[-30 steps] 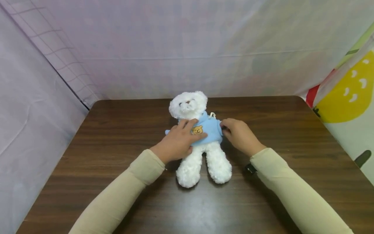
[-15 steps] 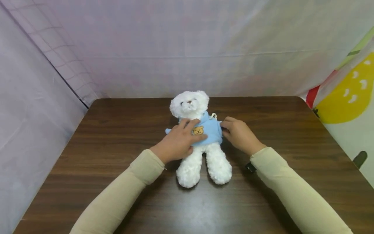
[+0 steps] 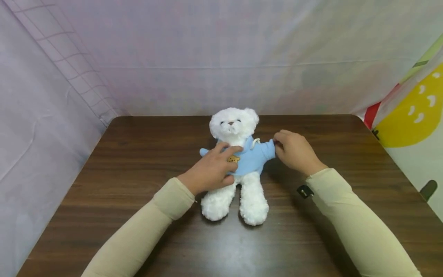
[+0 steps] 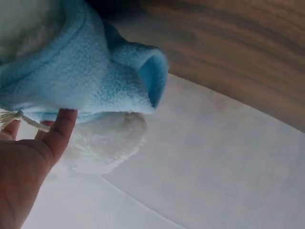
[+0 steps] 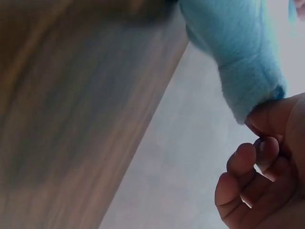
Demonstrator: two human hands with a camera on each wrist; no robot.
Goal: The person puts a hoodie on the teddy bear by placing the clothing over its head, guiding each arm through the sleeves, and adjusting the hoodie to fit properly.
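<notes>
A white plush teddy bear lies face up on the brown wooden table, dressed in a light blue hooded top with a small yellow bear patch. My left hand rests across the front of the top with fingers spread, partly covering the patch. At the other side, my right hand pinches the cuff of the sleeve between thumb and finger, holding it stretched outward. The opposite sleeve shows an open cuff with no paw visible in it. A white drawstring hangs near my left fingers.
The brown table extends around the bear on all sides. Pale cloth hangs behind its far edge. A cloth with a yellow print hangs at the right. A small black device sits at my right wrist.
My right hand has moved right and slightly away, drawing the sleeve outward. The bear's head has shifted right and its feet left. My left hand stays on the top.
</notes>
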